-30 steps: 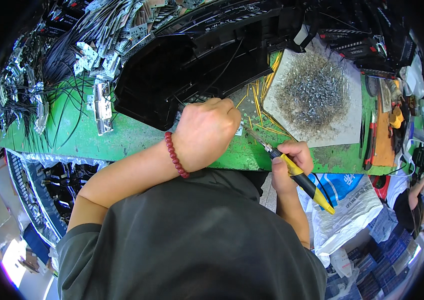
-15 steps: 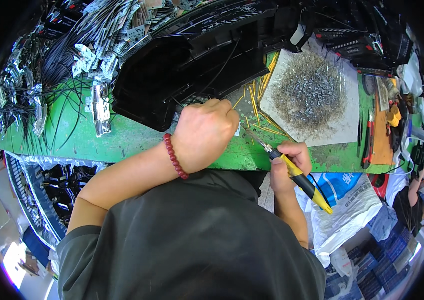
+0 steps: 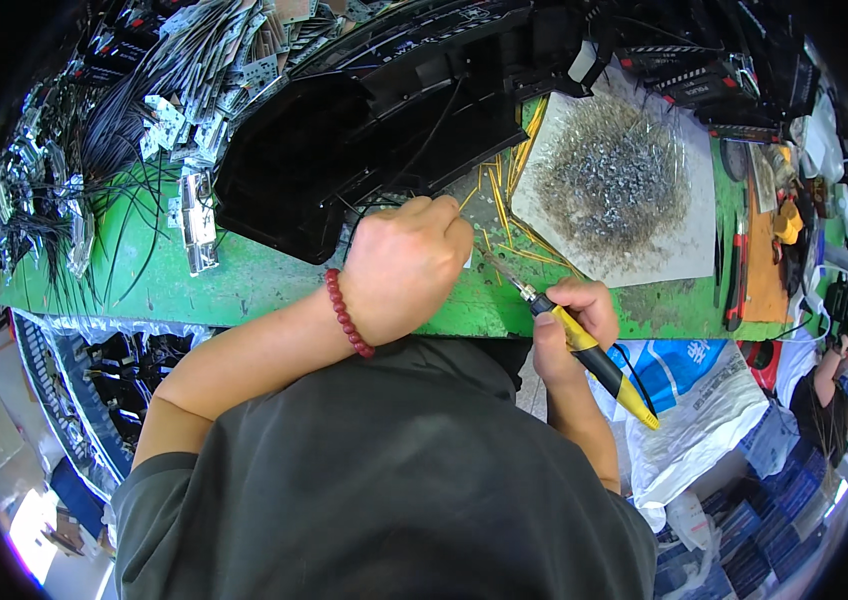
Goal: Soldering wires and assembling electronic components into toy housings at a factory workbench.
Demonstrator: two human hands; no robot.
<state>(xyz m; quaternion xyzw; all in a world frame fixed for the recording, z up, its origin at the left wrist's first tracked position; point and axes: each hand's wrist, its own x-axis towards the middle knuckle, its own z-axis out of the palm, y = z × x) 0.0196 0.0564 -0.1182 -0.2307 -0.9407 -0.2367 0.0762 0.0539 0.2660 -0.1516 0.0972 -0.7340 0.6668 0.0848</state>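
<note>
The black shell (image 3: pixel 289 170) lies near the middle of the surface's front edge, its hollow side partly showing. We judge the work at it as underway; how much is done inside, we cannot tell. Our left hand (image 3: pixel 406 262) is curled at its near side; its fingertips are hidden, so we cannot say what they grip. Our right hand (image 3: pixel 592 308) is closed around a yellow-and-black tool (image 3: pixel 599 364), whose tip is apart from the shell. Toward the far left corner, many wired plates (image 3: pixel 209 70) lie heaped, seemingly left to handle.
</note>
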